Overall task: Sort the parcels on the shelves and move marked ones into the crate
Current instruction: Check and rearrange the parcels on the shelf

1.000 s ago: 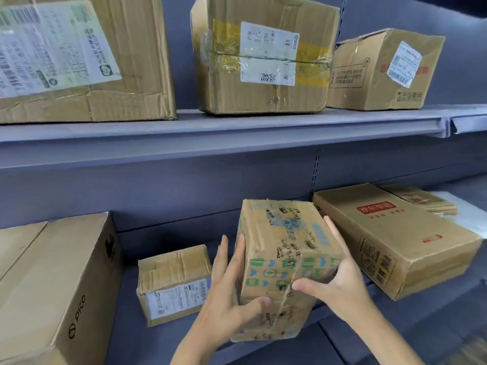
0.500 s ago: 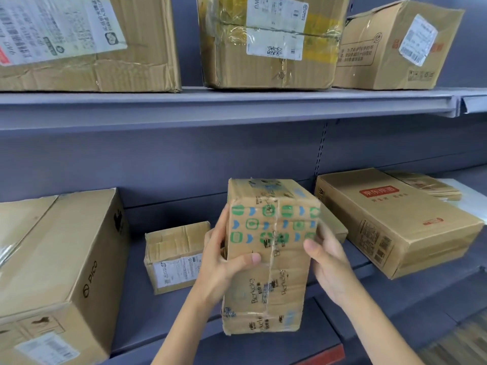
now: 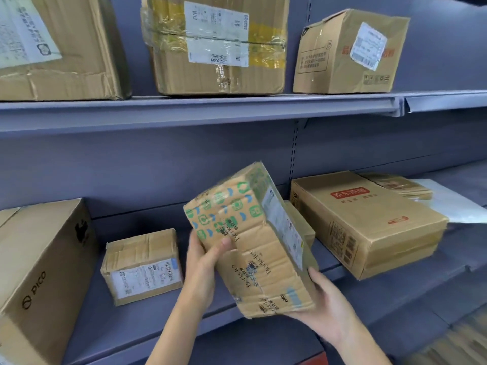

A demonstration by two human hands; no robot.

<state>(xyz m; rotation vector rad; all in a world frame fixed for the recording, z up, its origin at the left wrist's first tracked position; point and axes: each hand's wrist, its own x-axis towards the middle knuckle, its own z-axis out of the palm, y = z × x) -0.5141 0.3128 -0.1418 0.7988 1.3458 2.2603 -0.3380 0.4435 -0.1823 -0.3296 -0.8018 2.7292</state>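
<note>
Both hands hold a taped cardboard parcel (image 3: pixel 250 241) with green and blue printed icons, lifted in front of the lower shelf (image 3: pixel 147 320) and tilted to the left. A white label shows on its right face. My left hand (image 3: pixel 204 262) grips its left side with the thumb on the front. My right hand (image 3: pixel 325 306) supports its lower right corner from below. No crate is in view.
On the lower shelf: a large PICO box (image 3: pixel 39 272) at left, a small labelled box (image 3: pixel 142 267), a flat box with a red logo (image 3: pixel 369 219) at right, flat packets (image 3: pixel 398 184) behind it. Three labelled boxes stand on the upper shelf (image 3: pixel 210 108).
The parcel has come up off the shelf and rotated, tilting left so its labelled side face shows. My right hand slid from its side down to the lower corner.
</note>
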